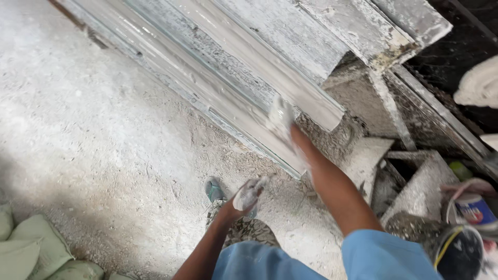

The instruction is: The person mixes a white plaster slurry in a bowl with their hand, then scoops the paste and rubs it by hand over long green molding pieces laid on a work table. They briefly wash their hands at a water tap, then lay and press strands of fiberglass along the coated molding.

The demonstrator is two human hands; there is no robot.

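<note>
Looking down over blue sleeves (381, 254) at a dusty concrete floor (93, 129).

Right hand (284, 122): reaching far out from the body, pressing against the long moulded plaster cornice (233, 72), at its stepped profile near the broken-looking right end. Coated in white plaster and blurred, so hard telling whether fingers are spread or closed; seeming flat on the surface rather than clamped round anything.

Left hand (248, 194): hanging nearer, left of the right forearm, well apart from the cornice. Fingers curling together round a small pale lump or tool (258, 182), also smeared white; unclear what exactly, too blurred.

Cornice: lying on the floor, running diagonally from the far left down toward the right middle, grey-white, with several parallel ridges and grooves along its length.

Below the left hand: a foot in a greenish sandal (214, 190) standing on the floor, with patterned trousers (249, 231) just near of it.

Right of the cornice end: plaster-caked slabs and blocks (420, 186) leaning together over a dark gap. Near right corner: a dark bucket (459, 254) with a yellow-edged rim, and a blue-and-white container (474, 210) just beyond it. Far right edge: a white bundle of cloth (480, 83).

Near left corner: pale green sacks (36, 249) lying heaped on the floor.
</note>
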